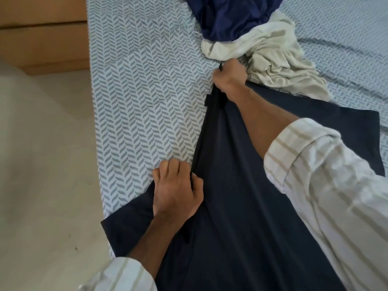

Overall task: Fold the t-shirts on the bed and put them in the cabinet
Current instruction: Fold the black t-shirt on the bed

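1. Dark t-shirt [241,196] spread on the bed [147,91], near its edge.
2. Left hand [178,190] curled tight, pinching a fold of the shirt.
3. Right hand [228,78] curled tight, gripping the shirt's far end.
4. Cream shirt [273,59] and blue shirt [226,17] bunched just beyond.

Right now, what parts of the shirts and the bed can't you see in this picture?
Head view only:
- Dark navy t-shirt: its lower part is cut off by the bottom edge, and the right forearm covers some.
- Blue shirt: cut off by the top edge.
- Cream shirt: crumpled, partly under the blue shirt.
- Right hand: fingertips hidden in the fabric.
- Cabinet: only a corner shows, cut off by the left edge.
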`<state>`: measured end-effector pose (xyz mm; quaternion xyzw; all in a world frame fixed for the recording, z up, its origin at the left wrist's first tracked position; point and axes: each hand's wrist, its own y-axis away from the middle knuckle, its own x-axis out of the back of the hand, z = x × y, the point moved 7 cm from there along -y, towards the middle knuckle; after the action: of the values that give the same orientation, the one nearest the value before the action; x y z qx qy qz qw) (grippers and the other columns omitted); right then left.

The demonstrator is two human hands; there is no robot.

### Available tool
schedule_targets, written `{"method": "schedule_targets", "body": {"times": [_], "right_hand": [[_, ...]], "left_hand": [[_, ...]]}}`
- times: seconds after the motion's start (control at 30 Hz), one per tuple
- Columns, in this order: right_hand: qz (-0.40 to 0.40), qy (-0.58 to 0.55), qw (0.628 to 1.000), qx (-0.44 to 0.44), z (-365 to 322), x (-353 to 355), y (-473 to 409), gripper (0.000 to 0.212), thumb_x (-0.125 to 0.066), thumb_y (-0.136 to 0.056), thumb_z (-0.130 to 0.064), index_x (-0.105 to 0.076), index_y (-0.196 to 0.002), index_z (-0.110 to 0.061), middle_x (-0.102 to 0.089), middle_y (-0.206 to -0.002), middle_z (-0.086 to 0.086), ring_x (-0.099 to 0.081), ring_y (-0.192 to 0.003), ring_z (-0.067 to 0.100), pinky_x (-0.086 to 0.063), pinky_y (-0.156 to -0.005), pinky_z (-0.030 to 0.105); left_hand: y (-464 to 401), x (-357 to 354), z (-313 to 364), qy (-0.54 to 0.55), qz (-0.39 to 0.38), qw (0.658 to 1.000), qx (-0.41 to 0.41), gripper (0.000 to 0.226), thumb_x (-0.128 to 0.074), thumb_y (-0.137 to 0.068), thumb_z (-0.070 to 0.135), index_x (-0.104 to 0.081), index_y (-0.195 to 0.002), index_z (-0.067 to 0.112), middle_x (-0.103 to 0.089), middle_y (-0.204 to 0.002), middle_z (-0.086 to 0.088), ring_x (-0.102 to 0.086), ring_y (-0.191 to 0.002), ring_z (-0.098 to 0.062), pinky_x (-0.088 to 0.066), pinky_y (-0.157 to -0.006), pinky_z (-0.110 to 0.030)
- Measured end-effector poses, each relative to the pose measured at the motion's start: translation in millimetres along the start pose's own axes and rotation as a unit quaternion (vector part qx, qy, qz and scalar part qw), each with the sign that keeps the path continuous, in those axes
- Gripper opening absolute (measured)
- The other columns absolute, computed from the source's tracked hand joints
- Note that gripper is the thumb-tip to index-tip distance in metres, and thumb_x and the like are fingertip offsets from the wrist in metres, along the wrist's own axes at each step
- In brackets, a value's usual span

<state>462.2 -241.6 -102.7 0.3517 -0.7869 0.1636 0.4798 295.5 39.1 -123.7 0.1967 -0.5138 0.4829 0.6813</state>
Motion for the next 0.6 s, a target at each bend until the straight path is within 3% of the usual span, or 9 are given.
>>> {"method": "schedule_targets", "body": {"times": [0.07, 0.2, 0.33, 0.47, 0.6], "right_hand": [[0.015, -0.020, 1.000, -0.002, 0, -2, -3, 0.025, -0.053, -0.092, -0.028, -0.047, -0.072, -0.015, -0.059, -0.079, 0.001, -0.065, -0.095, 0.026, -0.042, -0.069, 0.031], [0.003, -0.037, 0.999, 0.027, 0, -9, 3, 0.027, -0.052, -0.093, -0.039, -0.054, -0.087, -0.013, -0.062, -0.087, 0.003, -0.064, -0.090, 0.023, -0.048, -0.076, 0.032], [-0.027, -0.116, 0.990, 0.070, 20, 12, 49, 0.033, -0.056, -0.097, -0.037, -0.059, -0.118, -0.013, -0.066, -0.101, -0.004, -0.061, -0.094, 0.010, -0.046, -0.083, 0.025], [0.035, -0.076, 0.995, 0.055, 107, 71, 118, 0.028, -0.058, -0.097, -0.029, -0.062, -0.120, -0.013, -0.068, -0.111, -0.001, -0.063, -0.098, 0.011, -0.040, -0.083, 0.018], [0.123, 0.000, 0.992, -0.012, 235, 144, 163, 0.020, -0.058, -0.095, -0.022, -0.067, -0.109, -0.011, -0.067, -0.107, 0.010, -0.063, -0.100, 0.029, -0.043, -0.088, 0.031]], "left_hand": [[-1, 0, 1, -0.013, 0.006, 1.000, -0.002, 0.020, -0.048, -0.086, 0.028, -0.052, -0.075, 0.012, -0.046, -0.077, -0.003, -0.044, -0.081, -0.024, -0.039, -0.080, -0.041], [-1, -1, 3, -0.040, -0.004, 0.999, -0.003, 0.020, -0.053, -0.088, 0.030, -0.054, -0.079, 0.012, -0.048, -0.080, -0.003, -0.045, -0.083, -0.024, -0.039, -0.081, -0.041], [-3, 1, 5, -0.076, -0.033, 0.997, -0.006, 0.021, -0.049, -0.091, 0.032, -0.053, -0.081, 0.014, -0.048, -0.082, -0.004, -0.045, -0.082, -0.025, -0.039, -0.079, -0.042], [-8, 0, 12, -0.108, -0.098, 0.989, 0.018, 0.028, -0.042, -0.089, 0.037, -0.057, -0.083, 0.014, -0.051, -0.087, -0.006, -0.047, -0.088, -0.028, -0.039, -0.080, -0.046], [-10, 2, 13, -0.103, -0.163, 0.977, 0.086, 0.022, -0.054, -0.089, 0.030, -0.060, -0.094, 0.009, -0.056, -0.100, -0.011, -0.049, -0.103, -0.033, -0.038, -0.088, -0.051]]}}
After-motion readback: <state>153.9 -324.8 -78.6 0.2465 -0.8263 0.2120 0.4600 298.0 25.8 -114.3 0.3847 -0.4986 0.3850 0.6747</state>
